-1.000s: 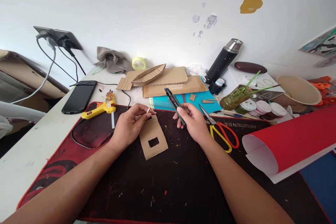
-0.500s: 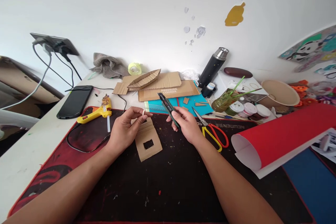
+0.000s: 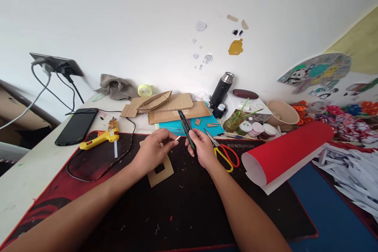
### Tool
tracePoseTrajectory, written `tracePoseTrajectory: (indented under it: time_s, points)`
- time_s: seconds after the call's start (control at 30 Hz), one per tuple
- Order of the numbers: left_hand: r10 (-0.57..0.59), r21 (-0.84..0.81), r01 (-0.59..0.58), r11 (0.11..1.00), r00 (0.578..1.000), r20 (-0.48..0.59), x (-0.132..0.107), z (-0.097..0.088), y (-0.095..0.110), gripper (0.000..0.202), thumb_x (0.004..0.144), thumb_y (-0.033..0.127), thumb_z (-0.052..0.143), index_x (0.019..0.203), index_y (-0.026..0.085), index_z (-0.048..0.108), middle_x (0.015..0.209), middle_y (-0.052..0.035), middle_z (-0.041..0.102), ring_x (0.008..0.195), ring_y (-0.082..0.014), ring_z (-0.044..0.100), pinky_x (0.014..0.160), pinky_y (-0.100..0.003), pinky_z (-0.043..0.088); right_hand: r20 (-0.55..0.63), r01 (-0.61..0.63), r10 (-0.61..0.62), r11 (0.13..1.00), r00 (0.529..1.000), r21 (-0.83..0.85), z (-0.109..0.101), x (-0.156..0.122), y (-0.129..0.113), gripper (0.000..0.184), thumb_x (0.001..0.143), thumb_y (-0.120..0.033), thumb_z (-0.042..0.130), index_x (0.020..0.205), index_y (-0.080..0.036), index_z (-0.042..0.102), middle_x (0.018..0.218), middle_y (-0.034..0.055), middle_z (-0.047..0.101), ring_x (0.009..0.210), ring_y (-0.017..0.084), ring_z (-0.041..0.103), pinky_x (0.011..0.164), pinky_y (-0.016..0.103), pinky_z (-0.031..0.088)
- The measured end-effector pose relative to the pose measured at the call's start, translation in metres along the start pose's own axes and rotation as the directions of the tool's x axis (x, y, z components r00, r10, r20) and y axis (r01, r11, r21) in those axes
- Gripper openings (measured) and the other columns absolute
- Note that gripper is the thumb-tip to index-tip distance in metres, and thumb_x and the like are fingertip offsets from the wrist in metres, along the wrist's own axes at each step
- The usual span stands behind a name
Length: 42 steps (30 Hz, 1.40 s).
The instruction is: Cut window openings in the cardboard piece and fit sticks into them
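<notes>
My left hand [image 3: 153, 150] pinches a small pale stick [image 3: 177, 138] between thumb and fingers, just above a brown cardboard piece [image 3: 161, 169] with a square hole that lies on the black and red mat [image 3: 183, 208]. My right hand [image 3: 203, 147] is closed round a dark utility knife [image 3: 186, 127], whose tip points up and away from me. The two hands are close together, the stick's end near the knife.
A yellow glue gun [image 3: 102, 136] with its cable lies to the left, a black phone [image 3: 76, 126] beyond it. Scissors [image 3: 224, 151] with red and yellow handles lie right of my right hand. A red paper roll [image 3: 286, 151], cardboard sheets [image 3: 174, 106], a flask [image 3: 221, 88] and paint pots [image 3: 256, 128] stand behind.
The view has tilted up and right, showing more wall. My left hand has turned so the small stick points toward the knife. The right hand keeps the knife.
</notes>
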<state>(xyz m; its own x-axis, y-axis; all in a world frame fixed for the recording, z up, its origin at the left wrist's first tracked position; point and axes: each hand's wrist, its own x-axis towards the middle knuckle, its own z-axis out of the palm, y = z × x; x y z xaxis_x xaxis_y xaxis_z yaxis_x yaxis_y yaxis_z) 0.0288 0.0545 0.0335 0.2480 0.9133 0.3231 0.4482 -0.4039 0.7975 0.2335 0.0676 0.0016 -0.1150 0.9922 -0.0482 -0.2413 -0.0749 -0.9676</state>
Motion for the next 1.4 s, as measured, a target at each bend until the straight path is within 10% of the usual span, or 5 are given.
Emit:
tracePoseTrajectory:
  time_s: [0.73,1.03,1.4]
  points:
    - [0.022,-0.036,-0.018,0.999,0.992,0.121,-0.009,0.031,-0.021,0.019,0.101,0.038,0.062,0.097,0.027,0.078,0.099,-0.0041,0.083,0.093,-0.0247,0.078,0.087,-0.036,0.060,-0.074,-0.139,0.139,0.990,0.987,0.015,-0.025,-0.066,-0.026,0.042,0.091,-0.058,0.080,0.105,-0.022,0.064,0.084,0.0030,0.075,0.048,0.012,0.060,0.041,0.023,0.040]
    - [0.007,-0.002,-0.007,1.000,0.993,0.119,-0.009,0.030,-0.020,0.020,0.102,0.038,0.062,0.097,0.027,0.077,0.098,-0.0032,0.083,0.091,-0.0249,0.078,0.084,-0.036,0.060,0.091,-0.331,0.330,0.944,0.940,-0.006,-0.024,-0.081,-0.025,0.049,0.092,-0.065,0.075,0.107,-0.021,0.059,0.092,0.0072,0.081,0.051,0.016,0.071,0.040,0.022,0.046]
    - [-0.001,-0.029,0.004,1.000,0.994,0.106,-0.009,0.031,-0.022,0.023,0.102,0.042,0.063,0.095,0.028,0.080,0.098,-0.0035,0.083,0.091,-0.0249,0.078,0.084,-0.035,0.060,-0.061,-0.068,0.045,0.893,0.997,-0.444,-0.027,-0.092,-0.025,0.046,0.103,-0.056,0.062,0.137,-0.025,0.066,0.090,0.0032,0.073,0.045,0.011,0.050,0.040,0.026,0.040]
